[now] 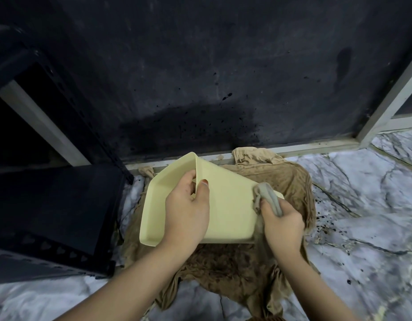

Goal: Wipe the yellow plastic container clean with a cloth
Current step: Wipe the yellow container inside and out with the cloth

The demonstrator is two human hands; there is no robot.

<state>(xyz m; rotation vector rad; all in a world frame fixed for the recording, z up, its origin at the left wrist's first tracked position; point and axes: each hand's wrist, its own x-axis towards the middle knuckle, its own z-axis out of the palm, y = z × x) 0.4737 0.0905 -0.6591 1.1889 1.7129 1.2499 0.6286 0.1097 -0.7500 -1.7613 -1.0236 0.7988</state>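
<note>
The pale yellow plastic container (230,200) is tipped on its side over a brown cloth, its opening facing left. My left hand (187,212) grips its rim, fingers inside and thumb on the outer wall. My right hand (282,224) holds a small grey cloth (267,196) bunched in its fingers and presses it against the container's outer wall near the right edge.
A large brown cloth (242,267) is spread on the marble floor (362,228) under the container. A black metal rack (52,218) stands to the left. A dark wet wall (212,77) rises just behind, with an aluminium frame (385,107) at right.
</note>
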